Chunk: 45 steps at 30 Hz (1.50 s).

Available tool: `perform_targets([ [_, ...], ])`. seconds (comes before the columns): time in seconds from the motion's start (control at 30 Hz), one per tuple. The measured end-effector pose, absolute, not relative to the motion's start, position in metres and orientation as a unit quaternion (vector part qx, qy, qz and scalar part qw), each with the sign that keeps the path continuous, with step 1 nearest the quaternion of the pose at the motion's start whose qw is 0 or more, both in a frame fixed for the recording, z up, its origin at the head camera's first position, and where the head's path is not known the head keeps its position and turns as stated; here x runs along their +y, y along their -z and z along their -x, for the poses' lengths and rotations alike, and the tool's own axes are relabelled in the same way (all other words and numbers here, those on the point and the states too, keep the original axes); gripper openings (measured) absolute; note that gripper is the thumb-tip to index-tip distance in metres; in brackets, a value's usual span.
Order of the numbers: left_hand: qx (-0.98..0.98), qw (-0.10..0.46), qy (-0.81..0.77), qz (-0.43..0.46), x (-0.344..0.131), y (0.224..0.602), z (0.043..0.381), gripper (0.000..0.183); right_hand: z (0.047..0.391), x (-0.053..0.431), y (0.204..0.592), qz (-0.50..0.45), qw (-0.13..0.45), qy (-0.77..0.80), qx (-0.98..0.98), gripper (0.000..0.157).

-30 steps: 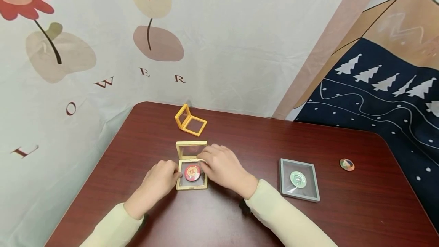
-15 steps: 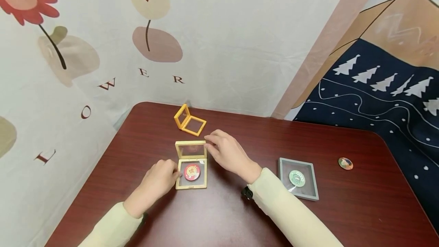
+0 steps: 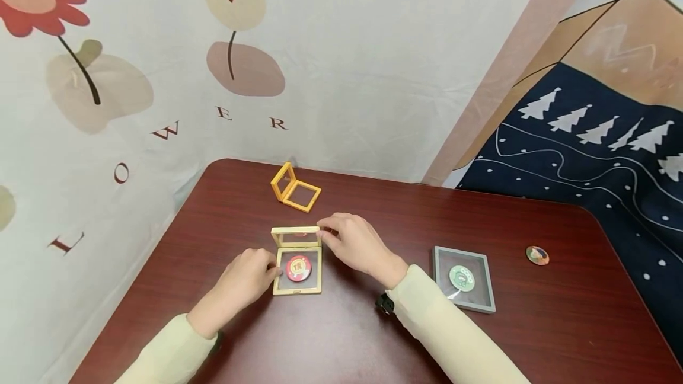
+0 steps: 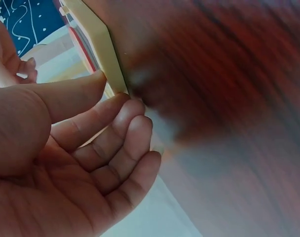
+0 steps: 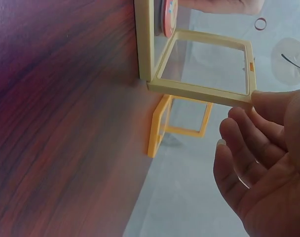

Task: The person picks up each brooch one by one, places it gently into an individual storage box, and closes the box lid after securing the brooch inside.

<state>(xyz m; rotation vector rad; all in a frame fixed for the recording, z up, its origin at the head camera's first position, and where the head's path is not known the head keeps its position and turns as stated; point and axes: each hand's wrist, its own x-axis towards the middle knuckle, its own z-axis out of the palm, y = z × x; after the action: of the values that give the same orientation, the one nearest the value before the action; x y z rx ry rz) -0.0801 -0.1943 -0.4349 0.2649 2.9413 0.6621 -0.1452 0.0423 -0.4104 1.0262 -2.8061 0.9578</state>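
Observation:
A cream hinged display case (image 3: 297,291) lies opened on the table, its clear-windowed lid (image 3: 295,230) standing up at the back. On the base's clear film sits a round red badge (image 3: 298,268) with a gold centre. My left hand (image 3: 242,277) pinches the base's left side; in the left wrist view the thumb lies on the cream rim (image 4: 103,44) and the fingers curl at its outer edge. My right hand (image 3: 358,243) holds the lid's upper right corner. The right wrist view shows its thumb and forefinger pinching the lid frame (image 5: 204,94), other fingers loosely curled.
Behind stands a smaller orange-yellow case (image 3: 301,194), also opened. To the right lies a grey case (image 3: 491,286) with a green badge (image 3: 462,278) inside. Farther right is a loose multicoloured round badge (image 3: 537,255). A printed curtain (image 3: 363,76) hangs behind the table.
My right hand has left the base's right side beside the red badge and taken the lid's upper corner. The lid has tipped slightly forward. My left hand has stayed at the base.

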Motion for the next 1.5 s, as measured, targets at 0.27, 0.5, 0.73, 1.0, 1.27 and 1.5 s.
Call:
perform_targets([
  [0.27,0.964,0.073,-0.233,-0.103,-0.199,0.437,0.083,0.025,0.135,0.042,0.409,-0.350,0.009,-0.286,-0.892,0.021],
  [0.5,0.960,0.079,-0.237,-0.126,-0.206,0.441,0.088,0.019,0.128,0.045,0.412,-0.366,0.013,-0.278,-0.888,0.017],
  [0.73,0.958,0.091,-0.231,-0.144,-0.208,0.441,0.091,0.009,0.118,0.049,0.414,-0.381,0.023,-0.261,-0.887,0.016],
  [1.0,0.951,0.103,-0.263,-0.126,-0.214,0.430,0.087,0.012,0.109,0.048,0.418,-0.397,0.033,-0.250,-0.883,0.012],
  [1.27,0.941,0.122,-0.302,-0.092,-0.213,0.420,0.077,0.023,0.101,0.047,0.421,-0.400,0.009,-0.251,-0.881,0.016],
  [1.5,0.935,0.140,-0.321,-0.056,-0.208,0.417,0.068,0.024,0.097,0.047,0.426,-0.408,0.000,-0.243,-0.880,0.015],
])
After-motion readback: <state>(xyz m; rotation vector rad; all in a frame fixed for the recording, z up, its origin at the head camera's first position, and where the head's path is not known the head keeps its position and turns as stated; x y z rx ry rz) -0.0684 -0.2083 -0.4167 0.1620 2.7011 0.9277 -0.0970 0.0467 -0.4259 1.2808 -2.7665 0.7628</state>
